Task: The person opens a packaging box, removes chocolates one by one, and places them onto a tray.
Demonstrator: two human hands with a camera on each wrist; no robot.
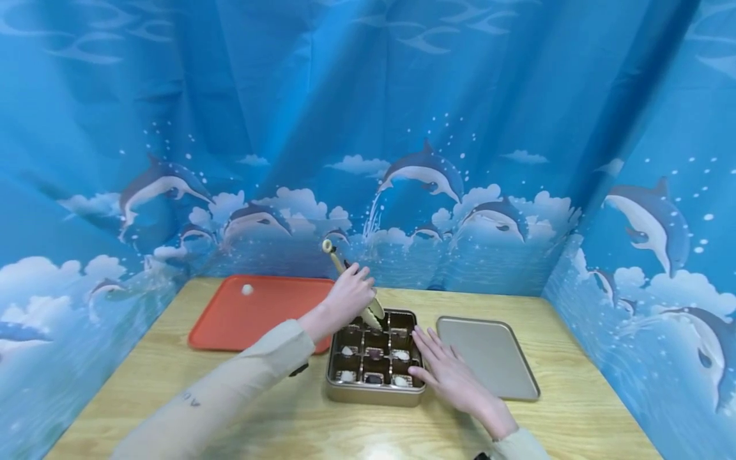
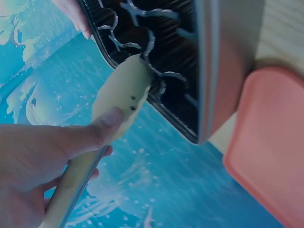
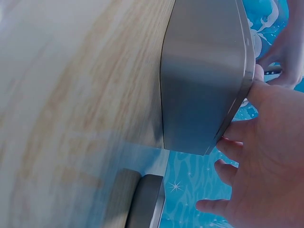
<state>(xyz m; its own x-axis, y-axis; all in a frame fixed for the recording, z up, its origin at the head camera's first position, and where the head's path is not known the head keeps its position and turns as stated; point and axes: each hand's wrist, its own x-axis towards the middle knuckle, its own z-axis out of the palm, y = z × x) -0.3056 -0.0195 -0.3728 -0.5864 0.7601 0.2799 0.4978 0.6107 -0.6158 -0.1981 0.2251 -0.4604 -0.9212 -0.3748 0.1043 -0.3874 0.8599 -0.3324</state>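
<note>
A metal tin (image 1: 375,397) with a dark divided insert stands on the table. White pieces (image 1: 347,377) and dark pieces (image 1: 375,353), looking like chocolates, sit in its front and middle rows. My left hand (image 1: 352,292) grips a pair of cream tongs (image 2: 121,90), thumb along one arm. Their tips dip into a compartment at the tin's back row; whatever lies between the tips is hidden. My right hand (image 1: 451,378) has its fingers spread, with thumb and fingertips against the tin's right rim, as the right wrist view also shows.
An orange-red tray (image 1: 276,310) lies left of the tin, one small white ball (image 1: 247,289) near its far edge. The flat metal lid (image 1: 489,358) lies to the right. A blue dolphin curtain (image 1: 345,128) hangs behind the wooden table (image 1: 276,421).
</note>
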